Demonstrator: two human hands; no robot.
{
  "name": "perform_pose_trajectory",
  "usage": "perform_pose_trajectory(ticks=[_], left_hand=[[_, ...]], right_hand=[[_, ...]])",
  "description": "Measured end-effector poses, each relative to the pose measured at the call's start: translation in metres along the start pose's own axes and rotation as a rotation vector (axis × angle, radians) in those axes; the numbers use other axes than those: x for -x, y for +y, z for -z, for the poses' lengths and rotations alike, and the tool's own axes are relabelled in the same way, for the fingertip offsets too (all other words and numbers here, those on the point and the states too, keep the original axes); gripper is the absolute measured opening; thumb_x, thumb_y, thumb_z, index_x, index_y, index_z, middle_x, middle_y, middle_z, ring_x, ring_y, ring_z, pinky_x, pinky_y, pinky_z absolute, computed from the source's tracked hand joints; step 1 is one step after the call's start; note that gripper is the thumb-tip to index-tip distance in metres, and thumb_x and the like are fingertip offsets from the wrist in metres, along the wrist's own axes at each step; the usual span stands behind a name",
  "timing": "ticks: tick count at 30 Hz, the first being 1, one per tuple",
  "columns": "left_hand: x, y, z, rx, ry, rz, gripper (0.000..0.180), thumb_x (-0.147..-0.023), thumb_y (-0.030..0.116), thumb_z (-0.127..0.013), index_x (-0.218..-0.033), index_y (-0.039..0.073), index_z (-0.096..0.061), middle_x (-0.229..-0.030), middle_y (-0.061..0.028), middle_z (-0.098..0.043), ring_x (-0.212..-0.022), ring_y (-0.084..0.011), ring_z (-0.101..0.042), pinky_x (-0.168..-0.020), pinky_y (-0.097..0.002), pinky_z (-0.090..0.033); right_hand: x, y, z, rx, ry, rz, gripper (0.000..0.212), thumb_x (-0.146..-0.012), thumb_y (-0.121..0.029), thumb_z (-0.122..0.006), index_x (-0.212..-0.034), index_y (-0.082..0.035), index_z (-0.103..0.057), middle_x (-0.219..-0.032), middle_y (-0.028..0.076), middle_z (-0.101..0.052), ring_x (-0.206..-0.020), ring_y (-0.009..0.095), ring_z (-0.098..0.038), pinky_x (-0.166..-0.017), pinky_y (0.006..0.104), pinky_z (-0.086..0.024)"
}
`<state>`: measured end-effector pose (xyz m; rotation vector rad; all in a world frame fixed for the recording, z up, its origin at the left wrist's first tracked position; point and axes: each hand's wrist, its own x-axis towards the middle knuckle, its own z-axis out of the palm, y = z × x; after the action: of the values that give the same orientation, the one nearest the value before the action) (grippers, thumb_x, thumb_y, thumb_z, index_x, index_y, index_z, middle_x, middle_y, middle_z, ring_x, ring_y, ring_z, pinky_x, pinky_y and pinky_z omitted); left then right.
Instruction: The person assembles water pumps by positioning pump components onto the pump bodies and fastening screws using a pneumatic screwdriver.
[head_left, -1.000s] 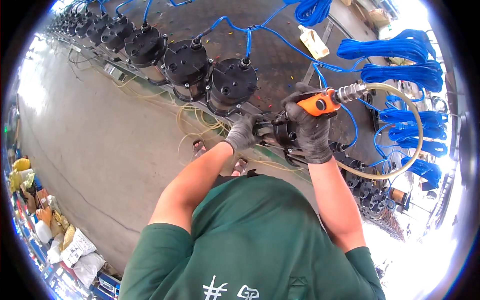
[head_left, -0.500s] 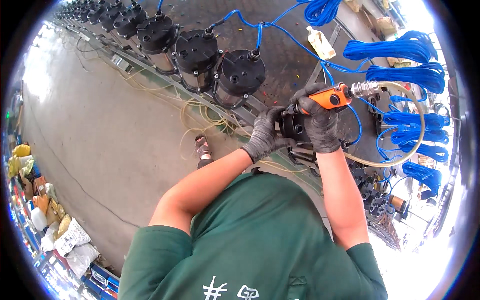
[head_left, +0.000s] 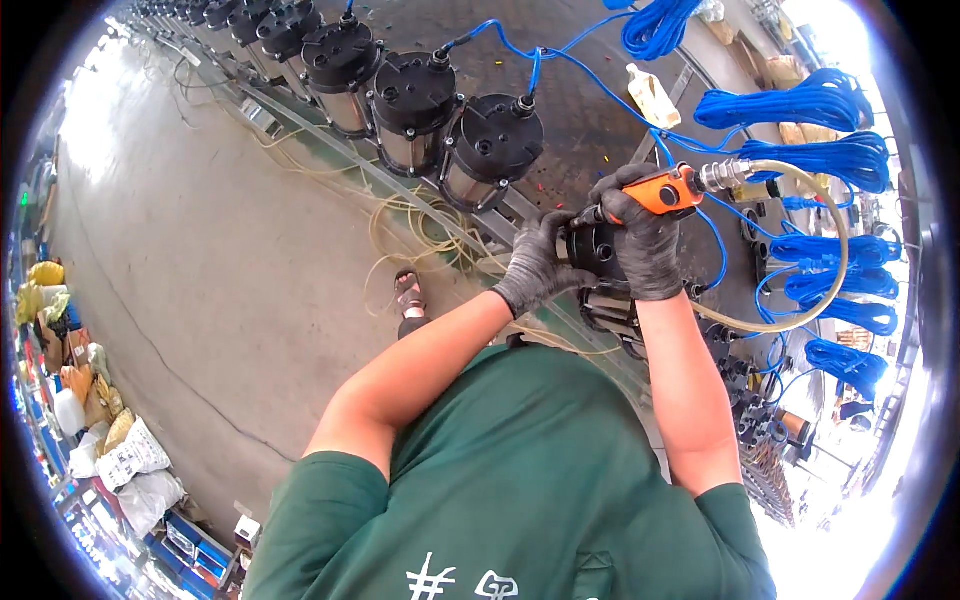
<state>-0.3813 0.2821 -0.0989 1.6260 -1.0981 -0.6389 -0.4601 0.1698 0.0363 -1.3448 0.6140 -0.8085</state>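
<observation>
In black-grey gloves, both my hands are over a motor-like metal cylinder with a black cap, at the table's near edge. My right hand is wrapped round an orange air screwdriver, held nearly level above the cap. Its dark nose points left, toward the cap's edge; the bit's tip is hidden by my fingers. My left hand curls round the left side of the cap, its fingertips by the screwdriver's nose. A clear air hose loops from the metal coupling at the screwdriver's back end.
A row of similar black-capped cylinders runs to the far left along the table edge. Coiled blue cables lie right. A cream bottle lies on the dark table. Yellowish hoses tangle by the floor edge.
The view has shifted slightly, so the row of cylinders appears a little further right. My hands keep the same hold on the cylinder and the screwdriver.
</observation>
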Motion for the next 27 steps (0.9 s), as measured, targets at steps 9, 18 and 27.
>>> perform_pose_trajectory(ticks=[9, 18, 27], left_hand=[[0.001, 0.006, 0.006, 0.003, -0.009, 0.027, 0.101, -0.052, 0.03, -0.098, -0.138, 0.006, -0.051, -0.127, -0.019, -0.059, -0.122, -0.0391, -0.055, -0.108, -0.0482, -0.044], [0.0, 0.005, 0.003, 0.045, -0.015, -0.003, 0.102, -0.053, 0.028, -0.098, -0.14, 0.006, -0.05, -0.127, -0.0194, -0.059, -0.122, -0.0382, -0.055, -0.107, -0.0478, -0.045], [0.003, -0.003, 0.004, 0.103, 0.001, 0.007, 0.103, -0.049, 0.04, -0.097, -0.138, 0.013, -0.053, -0.13, -0.0182, -0.059, -0.124, -0.0414, -0.052, -0.108, -0.0517, -0.042]], right_hand=[[0.0, -0.001, -0.002, 0.091, -0.067, 0.026, 0.031, -0.075, -0.008, -0.081, -0.102, -0.008, -0.065, -0.09, 0.005, -0.071, -0.078, 0.014, -0.068, -0.071, 0.0293, -0.058], [0.002, -0.005, -0.005, 0.1, -0.045, 0.053, 0.029, -0.077, -0.007, -0.08, -0.102, -0.007, -0.065, -0.089, 0.006, -0.071, -0.073, 0.016, -0.069, -0.068, 0.0304, -0.06], [-0.007, -0.005, 0.002, 0.098, -0.172, 0.015, 0.029, -0.077, -0.01, -0.081, -0.101, -0.007, -0.066, -0.089, 0.005, -0.071, -0.081, 0.015, -0.069, -0.072, 0.0313, -0.06]])
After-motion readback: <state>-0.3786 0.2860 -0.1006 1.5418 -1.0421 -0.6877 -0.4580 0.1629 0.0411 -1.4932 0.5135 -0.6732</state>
